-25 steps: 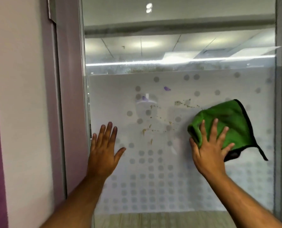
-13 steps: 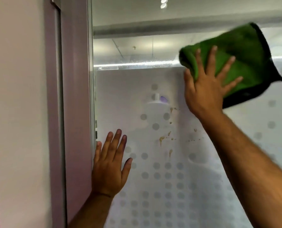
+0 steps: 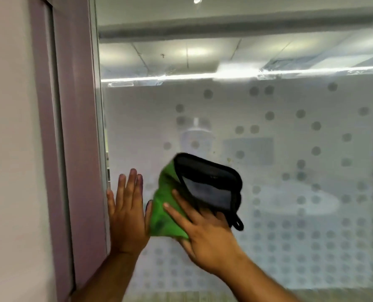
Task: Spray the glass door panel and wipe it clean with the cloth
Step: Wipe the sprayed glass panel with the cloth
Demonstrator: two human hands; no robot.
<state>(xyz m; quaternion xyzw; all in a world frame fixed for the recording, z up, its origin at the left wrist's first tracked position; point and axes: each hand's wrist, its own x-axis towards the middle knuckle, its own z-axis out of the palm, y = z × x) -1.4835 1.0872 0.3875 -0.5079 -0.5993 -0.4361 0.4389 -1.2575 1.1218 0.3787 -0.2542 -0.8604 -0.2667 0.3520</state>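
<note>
The glass door panel fills the view, frosted with grey dots below and see-through above. My right hand presses a green cloth with a black-edged grey side folded over against the lower middle of the glass. My left hand lies flat on the glass beside the left frame, fingers spread and up, its thumb right next to the cloth. A couple of small brownish specks show on the glass just above and right of the cloth. No spray bottle is in view.
A mauve door frame and a pale wall stand at the left. Behind the glass lie ceiling lights and faint pale shapes. A strip of floor shows under the frosted band.
My right hand has swept the cloth from the upper right of the glass down to the lower middle, next to my left hand. The brown smears there no longer show. My left hand stays put.
</note>
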